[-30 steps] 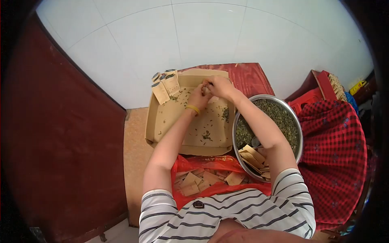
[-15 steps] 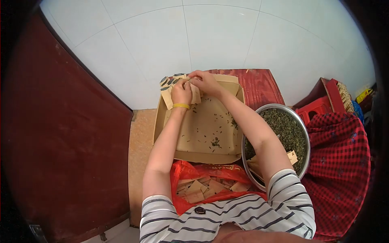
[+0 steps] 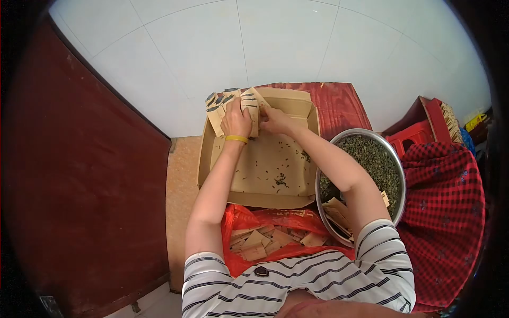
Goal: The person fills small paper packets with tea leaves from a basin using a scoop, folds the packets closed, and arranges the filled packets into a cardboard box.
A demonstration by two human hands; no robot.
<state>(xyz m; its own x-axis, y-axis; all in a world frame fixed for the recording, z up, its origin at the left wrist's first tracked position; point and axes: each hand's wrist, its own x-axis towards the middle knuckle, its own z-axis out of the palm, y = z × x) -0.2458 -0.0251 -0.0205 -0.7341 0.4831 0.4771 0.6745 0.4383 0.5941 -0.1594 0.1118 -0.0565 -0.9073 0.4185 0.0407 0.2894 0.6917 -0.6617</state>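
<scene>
Brown paper packets [image 3: 250,100] with dark strips near their top ends stand bunched in the back left corner of a shallow cardboard box [image 3: 265,199]. My left hand [image 3: 237,121], with a yellow band at its wrist, is closed over several of these packets. Just to its right, my right hand [image 3: 275,121] has its fingers bent in at the edge of a packet. Its fingertips are partly hidden. Dark leaf bits [image 3: 280,179] lie scattered over the box's floor.
At the right stands a metal basin [image 3: 401,175] of dried chopped leaves [image 3: 366,153], with flat packets [image 3: 338,214] inside. A red plastic bag [image 3: 231,222] of brown packets lies in front of the box. The red wooden table [image 3: 339,106] meets the tiled wall; a dark red door [image 3: 95,175] is at left.
My right hand has moved down and right, away from my left fingers, and its fingers sit lower on the packets. The striped packets beside my left hand now show more fully.
</scene>
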